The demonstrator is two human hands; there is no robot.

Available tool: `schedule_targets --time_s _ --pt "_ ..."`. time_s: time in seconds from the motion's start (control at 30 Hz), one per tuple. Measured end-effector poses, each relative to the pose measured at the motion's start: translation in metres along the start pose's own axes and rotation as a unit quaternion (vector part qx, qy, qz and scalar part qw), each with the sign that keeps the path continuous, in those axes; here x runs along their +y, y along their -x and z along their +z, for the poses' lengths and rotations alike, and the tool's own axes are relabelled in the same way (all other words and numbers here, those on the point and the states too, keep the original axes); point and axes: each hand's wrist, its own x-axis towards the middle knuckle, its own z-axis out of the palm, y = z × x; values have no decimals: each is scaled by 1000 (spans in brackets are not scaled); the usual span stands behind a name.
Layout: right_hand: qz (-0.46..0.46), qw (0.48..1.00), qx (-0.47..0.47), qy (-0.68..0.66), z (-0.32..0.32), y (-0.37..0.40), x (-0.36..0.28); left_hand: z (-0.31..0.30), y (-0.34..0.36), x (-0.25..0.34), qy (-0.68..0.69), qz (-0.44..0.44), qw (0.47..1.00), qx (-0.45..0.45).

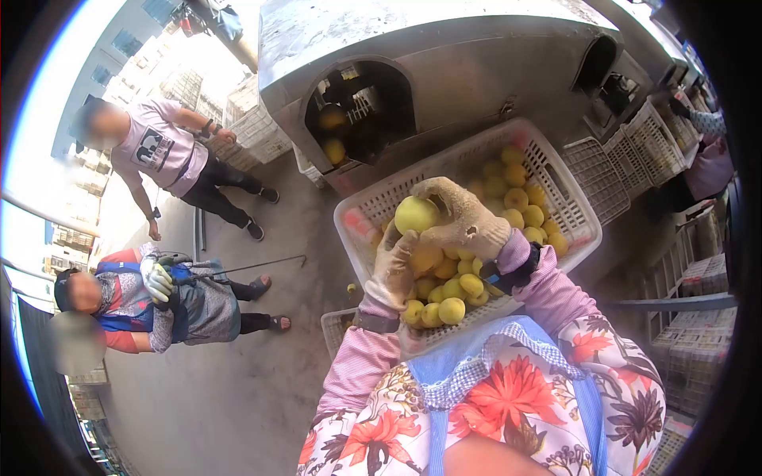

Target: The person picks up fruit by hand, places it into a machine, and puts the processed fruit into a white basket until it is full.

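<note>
My right hand (468,218), in a worn beige glove, curls its thumb and fingers around a round yellow-green fruit (417,214). From below, the gloved fingers of my left hand (393,270) close against the same fruit. Both hands are over a white plastic crate (567,178) with slotted walls. Inside it, yellow fruits (451,309) lie heaped toward the near side, and more (516,197) fill the right part. My hands and forearms hide the middle of the pile.
Behind the crate stands a metal machine (476,79) with an arched opening (361,111), where fruit shows. On the left, one person (163,151) stands on the concrete floor, and another (175,305) wears gloves and holds a thin hooked rod. Stacked crates (643,143) and a further person (710,159) are at right.
</note>
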Motion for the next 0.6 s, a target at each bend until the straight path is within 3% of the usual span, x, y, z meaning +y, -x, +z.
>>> schedule_targets --time_s 0.1,0.13,0.2,0.3,0.4,0.43,0.47,0.5,0.57,0.6 --pt "-43 966 -36 251 11 -9 -11 -20 2 18 -144 15 989 37" --pt "-30 967 -34 252 16 -12 -11 -26 1 23 -152 22 988 35" --pt "-11 965 -28 259 24 -26 -9 -34 -8 28 -162 33 980 112" --pt "-31 960 173 216 43 -73 1 -36 -19 44 -131 54 973 184" --pt "47 902 221 368 47 -140 14 -46 -20 40 -64 29 972 223" --pt "-14 882 234 410 46 -153 28 -49 -20 37 -41 14 972 231" --pt "-74 857 243 448 49 -163 42 -35 -9 43 -39 7 984 174" --pt "-131 829 248 483 51 -171 55 -37 -9 39 -174 98 966 163" --pt "-139 812 283 490 49 -192 57 -47 -11 30 -432 270 851 127" --pt "-144 805 300 492 50 -202 55 -55 -13 28 -453 281 837 123"
